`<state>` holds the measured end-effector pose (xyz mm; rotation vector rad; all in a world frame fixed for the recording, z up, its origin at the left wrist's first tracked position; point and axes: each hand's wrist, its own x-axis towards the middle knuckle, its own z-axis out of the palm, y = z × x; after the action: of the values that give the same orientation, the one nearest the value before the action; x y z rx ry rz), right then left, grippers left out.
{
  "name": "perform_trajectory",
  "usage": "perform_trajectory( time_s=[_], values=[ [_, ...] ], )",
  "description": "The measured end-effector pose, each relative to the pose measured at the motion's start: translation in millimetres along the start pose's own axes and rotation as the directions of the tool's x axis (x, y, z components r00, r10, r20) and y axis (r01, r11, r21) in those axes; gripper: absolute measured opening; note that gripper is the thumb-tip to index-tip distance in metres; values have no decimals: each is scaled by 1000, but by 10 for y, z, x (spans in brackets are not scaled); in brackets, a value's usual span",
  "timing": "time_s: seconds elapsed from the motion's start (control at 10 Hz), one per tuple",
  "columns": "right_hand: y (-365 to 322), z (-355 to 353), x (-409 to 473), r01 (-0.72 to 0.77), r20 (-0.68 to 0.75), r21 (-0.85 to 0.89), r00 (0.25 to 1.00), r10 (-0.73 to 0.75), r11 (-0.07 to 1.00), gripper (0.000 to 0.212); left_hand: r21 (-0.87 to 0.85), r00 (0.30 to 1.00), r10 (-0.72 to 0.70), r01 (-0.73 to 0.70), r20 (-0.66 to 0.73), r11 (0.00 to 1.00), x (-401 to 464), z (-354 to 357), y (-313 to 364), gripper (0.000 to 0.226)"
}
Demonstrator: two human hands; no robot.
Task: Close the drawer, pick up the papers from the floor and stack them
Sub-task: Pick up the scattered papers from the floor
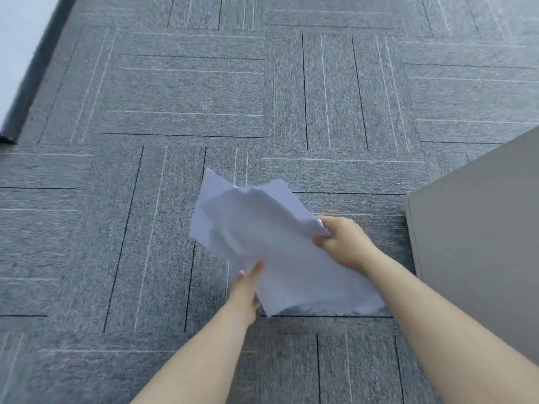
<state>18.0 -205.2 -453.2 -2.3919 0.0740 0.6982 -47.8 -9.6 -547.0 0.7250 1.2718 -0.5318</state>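
A loose bundle of white papers (262, 237) hangs above the grey carpet in the lower middle of the head view, its sheets fanned out and uneven. My right hand (341, 243) pinches the bundle's right edge between thumb and fingers. My left hand (248, 287) is at the lower left edge, its fingers under the sheets and mostly hidden by them. A grey cabinet (481, 243) stands at the right; its flat side faces me and no drawer front shows.
Grey carpet tiles (175, 112) with thin dark and pale lines cover the floor. A pale wall with a dark skirting strip (32, 71) runs along the upper left corner. No loose sheets lie on the carpet in view.
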Motion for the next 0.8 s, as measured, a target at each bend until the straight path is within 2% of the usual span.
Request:
perform_trajectory(
  time_s=[0.1,0.2,0.3,0.4,0.5,0.6,0.7,0.8],
  values=[
    [-356,-206,-433,6,48,363,999,-25,932,25,206,899,-345,296,269,933,-314,-313,152,48],
    [-724,-564,-891,-31,66,564,998,-7,825,29,870,952,241,-276,189,409,-1214,-480,581,38],
    [-1147,-1115,-1376,-40,-17,698,997,72,715,32,539,876,243,-453,416,710,-2343,-93,907,70],
    [-1616,-1904,-1956,46,-209,765,961,181,643,35,478,852,312,-499,420,723,-3241,493,1215,38],
    [-2009,-2847,-2639,164,-424,743,866,266,649,18,477,738,363,-656,569,585,-4379,1331,1402,26],
    [-2186,-3754,-3397,276,-629,688,688,362,672,22,386,600,365,-769,712,510,-5576,2214,1304,18],
    [-2242,-4515,-4178,349,-723,676,481,495,649,38,282,455,304,-835,837,472,-6655,2961,973,13],
    [-2143,-5039,-4865,389,-763,641,239,600,661,49,164,273,208,-889,939,427,-7502,3522,464,16]
  ],
)
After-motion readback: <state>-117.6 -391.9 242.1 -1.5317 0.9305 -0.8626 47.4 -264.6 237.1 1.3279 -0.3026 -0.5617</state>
